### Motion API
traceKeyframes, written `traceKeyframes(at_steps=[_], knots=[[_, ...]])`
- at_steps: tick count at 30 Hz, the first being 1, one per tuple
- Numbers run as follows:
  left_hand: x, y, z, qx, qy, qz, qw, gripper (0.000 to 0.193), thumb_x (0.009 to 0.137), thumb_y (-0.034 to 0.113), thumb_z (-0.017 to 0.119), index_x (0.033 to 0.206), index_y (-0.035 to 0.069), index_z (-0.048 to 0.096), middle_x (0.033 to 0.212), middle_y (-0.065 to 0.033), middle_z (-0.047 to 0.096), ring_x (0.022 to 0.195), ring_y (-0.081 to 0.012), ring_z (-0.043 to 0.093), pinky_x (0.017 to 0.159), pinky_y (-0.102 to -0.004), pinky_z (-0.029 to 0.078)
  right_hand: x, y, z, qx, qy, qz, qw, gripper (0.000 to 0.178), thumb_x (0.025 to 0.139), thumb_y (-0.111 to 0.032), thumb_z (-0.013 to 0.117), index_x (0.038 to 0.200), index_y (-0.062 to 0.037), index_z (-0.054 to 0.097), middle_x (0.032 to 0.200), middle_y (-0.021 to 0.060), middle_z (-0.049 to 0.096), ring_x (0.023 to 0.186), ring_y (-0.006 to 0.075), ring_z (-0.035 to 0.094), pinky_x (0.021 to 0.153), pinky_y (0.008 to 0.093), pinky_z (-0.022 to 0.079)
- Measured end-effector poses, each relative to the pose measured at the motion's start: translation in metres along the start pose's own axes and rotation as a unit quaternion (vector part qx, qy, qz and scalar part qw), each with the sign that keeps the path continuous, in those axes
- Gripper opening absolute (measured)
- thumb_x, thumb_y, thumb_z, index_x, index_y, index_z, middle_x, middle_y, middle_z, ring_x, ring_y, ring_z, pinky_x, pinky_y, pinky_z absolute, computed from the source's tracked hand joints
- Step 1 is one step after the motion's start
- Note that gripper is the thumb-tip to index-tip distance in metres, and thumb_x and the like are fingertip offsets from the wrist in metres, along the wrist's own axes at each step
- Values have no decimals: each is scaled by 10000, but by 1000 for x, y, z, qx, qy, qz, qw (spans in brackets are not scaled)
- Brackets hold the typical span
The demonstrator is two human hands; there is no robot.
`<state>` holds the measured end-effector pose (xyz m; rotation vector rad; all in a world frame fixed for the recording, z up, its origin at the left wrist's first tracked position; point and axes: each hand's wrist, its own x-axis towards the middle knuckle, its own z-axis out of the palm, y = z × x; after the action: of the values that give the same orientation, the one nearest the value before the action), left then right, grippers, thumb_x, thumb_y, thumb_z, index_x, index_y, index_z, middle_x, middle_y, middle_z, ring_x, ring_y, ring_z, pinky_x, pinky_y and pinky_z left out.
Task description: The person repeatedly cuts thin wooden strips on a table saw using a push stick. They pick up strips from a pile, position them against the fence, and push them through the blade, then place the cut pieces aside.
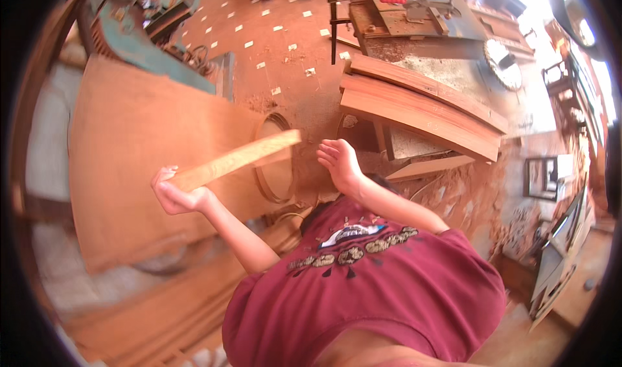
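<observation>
My left hand (175,193) is closed around one end of a short, light-coloured wooden strip (236,159). The strip slants up to the right in front of me, its far end free in the air. My right hand (340,161) is raised just beyond that free end, apart from it, with its fingers stretched out and nothing in it. Behind the strip is a large flat wooden panel (136,159). By the panel's right edge a round wooden ring (264,184) shows, partly covered by the strip.
Reddish planks (421,111) lie stacked on a table to the right. Beyond them are a round toothed saw blade (503,65) and a red-handled clamp (424,5) on a workbench. A green machine (133,46) stands far left. Sawdust covers the tiled floor (262,49).
</observation>
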<state>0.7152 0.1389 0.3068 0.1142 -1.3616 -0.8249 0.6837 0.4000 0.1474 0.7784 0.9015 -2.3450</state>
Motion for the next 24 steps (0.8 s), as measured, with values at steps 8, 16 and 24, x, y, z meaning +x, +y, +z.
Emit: traceKeyframes(at_steps=[8, 16, 24], knots=[[77, -87, 214, 35, -224, 327, 917, 289, 916, 173, 522, 710, -17, 591, 712, -129, 614, 700, -308, 574, 696, -419, 497, 27, -130, 73, -218, -137, -209, 943, 215, 960, -162, 548, 1102, -21, 629, 1030, 39, 669, 943, 120, 616, 831, 249, 467], [60, -223, 406, -168, -245, 98, 950, 366, 950, 249, 430, 716, -16, 524, 693, -128, 524, 703, -268, 518, 652, -393, 435, 93, -199, 122, -286, 82, -366, 882, 159, 931, -86, 630, 1068, -7, 640, 1022, 43, 653, 944, 107, 602, 868, 276, 480], [52, -278, 531, -280, -299, 145, 900, 411, 956, 299, 510, 680, -2, 556, 689, -128, 595, 705, -290, 573, 683, -404, 475, 191, -220, 222, -395, 284, -487, 726, 270, 841, -62, 696, 1098, -29, 620, 1087, 113, 629, 997, 255, 633, 850, 328, 499]])
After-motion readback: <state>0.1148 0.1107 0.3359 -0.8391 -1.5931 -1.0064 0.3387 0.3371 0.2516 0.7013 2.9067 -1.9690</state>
